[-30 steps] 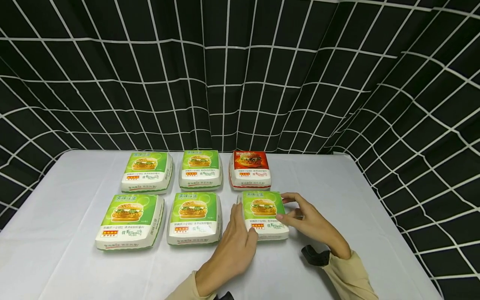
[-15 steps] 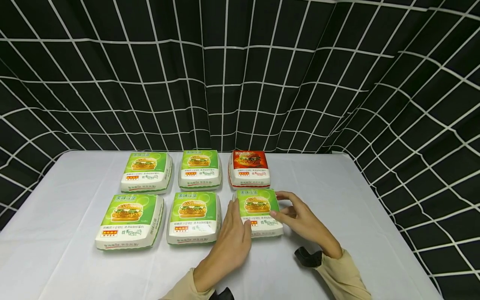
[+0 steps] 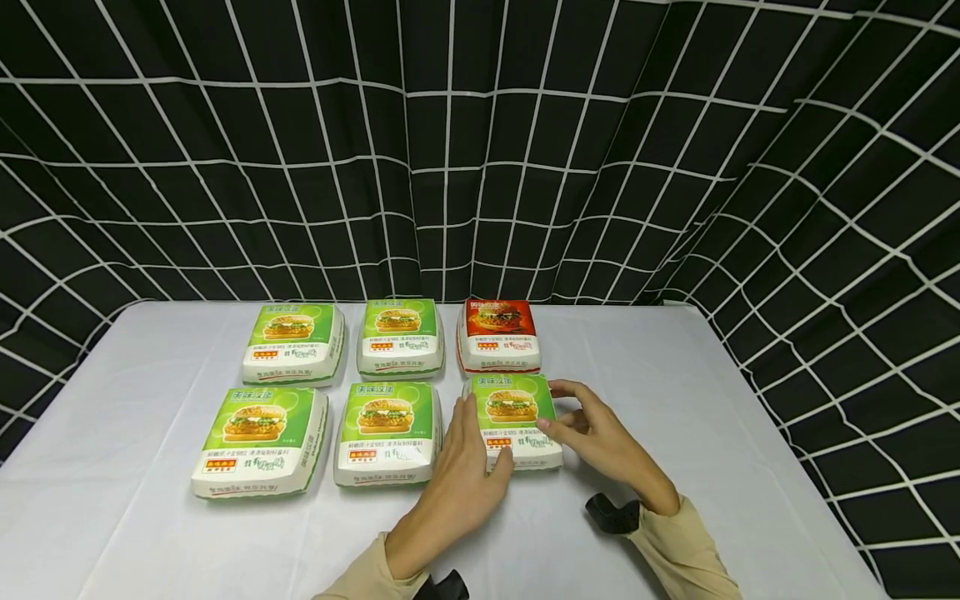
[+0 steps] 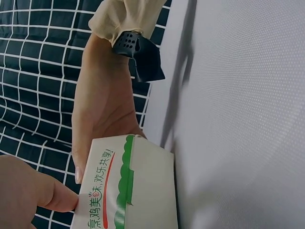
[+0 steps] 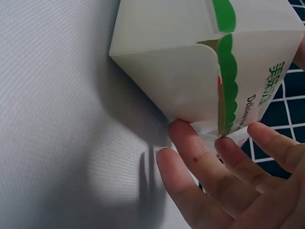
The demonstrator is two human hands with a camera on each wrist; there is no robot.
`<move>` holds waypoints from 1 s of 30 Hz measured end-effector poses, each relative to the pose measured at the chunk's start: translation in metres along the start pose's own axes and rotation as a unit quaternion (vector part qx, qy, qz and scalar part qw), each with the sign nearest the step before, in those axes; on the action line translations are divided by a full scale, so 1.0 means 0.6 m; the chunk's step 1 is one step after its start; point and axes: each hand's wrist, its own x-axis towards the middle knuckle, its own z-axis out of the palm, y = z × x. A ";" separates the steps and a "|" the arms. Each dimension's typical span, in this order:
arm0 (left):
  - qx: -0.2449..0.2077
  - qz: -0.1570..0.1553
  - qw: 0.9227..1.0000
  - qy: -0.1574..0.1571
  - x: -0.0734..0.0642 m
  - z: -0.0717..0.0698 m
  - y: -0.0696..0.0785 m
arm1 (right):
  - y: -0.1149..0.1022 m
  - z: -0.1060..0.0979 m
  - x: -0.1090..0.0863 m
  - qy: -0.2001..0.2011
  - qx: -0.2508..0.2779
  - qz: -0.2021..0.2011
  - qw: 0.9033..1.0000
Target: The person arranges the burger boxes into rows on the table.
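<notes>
Between both hands is a white burger box (image 3: 517, 412) with a green burger picture on top, in the front row at right. My left hand (image 3: 461, 479) lies along its left side with straight fingers, the thumb by its front edge. My right hand (image 3: 603, 437) holds its right side, with the thumb at the top edge and bent fingers near the far corner. In the right wrist view, several fingertips (image 5: 183, 131) of the right hand are at the box's scalloped side flap. The left wrist view shows the left thumb (image 4: 62, 198) at the front top edge.
A red burger box (image 3: 498, 333) stands right behind the handled one. More green burger boxes stand to the left, such as the nearest one (image 3: 386, 433), in two rows. White cloth (image 3: 645, 358) covers the table; a black grid-patterned curtain (image 3: 450, 133) hangs behind.
Both hands have moved left and slightly away from the person with the green burger box, which now stands closer to the red one. The other boxes have stayed put.
</notes>
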 end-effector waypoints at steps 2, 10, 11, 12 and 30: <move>-0.001 0.001 1.000 0.000 0.000 0.000 0.001 | -0.002 -0.001 0.000 -0.001 -0.005 0.002 1.000; 0.000 -0.002 1.000 -0.012 -0.002 -0.001 0.002 | -0.003 -0.004 -0.003 -0.008 -0.012 0.005 1.000; 0.001 -0.003 1.000 -0.014 -0.002 -0.001 0.003 | -0.003 -0.005 -0.004 -0.009 -0.011 0.003 1.000; 0.001 -0.003 1.000 -0.015 -0.003 -0.001 0.003 | -0.002 -0.007 -0.004 -0.010 -0.011 0.002 1.000; 0.039 0.030 0.999 -0.009 -0.011 -0.008 0.011 | -0.006 -0.014 -0.010 -0.004 -0.025 0.002 1.000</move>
